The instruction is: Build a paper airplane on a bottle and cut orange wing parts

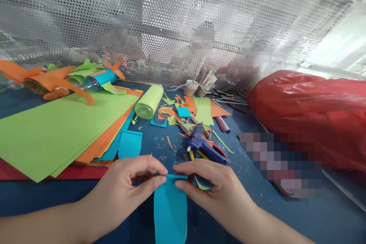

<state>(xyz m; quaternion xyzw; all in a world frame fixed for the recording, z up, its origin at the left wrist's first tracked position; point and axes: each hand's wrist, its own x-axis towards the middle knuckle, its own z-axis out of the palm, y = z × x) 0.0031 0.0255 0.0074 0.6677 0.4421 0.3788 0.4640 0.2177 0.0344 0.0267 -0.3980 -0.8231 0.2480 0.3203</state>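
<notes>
A long blue paper piece (170, 213) with rounded sides hangs toward me, its far edge bent into a narrow fold. My left hand (128, 187) pinches the fold's left end between thumb and fingers. At the right end, my right hand (213, 187) pinches the same fold. Just beyond my right hand lies a blue glue gun (207, 146), with scissors (184, 127) partly hidden behind it. Past my left hand is another blue paper piece (130, 144) with a folded top edge.
Stacked green sheets (71, 122) over orange and blue ones lie left. A green-wrapped bottle (150, 101) and paper scraps (171, 116) are mid-table. Paper-covered bottles (101, 78) stand back left, cups of sticks (191, 87) at the back, a red plastic bag (311, 118) right.
</notes>
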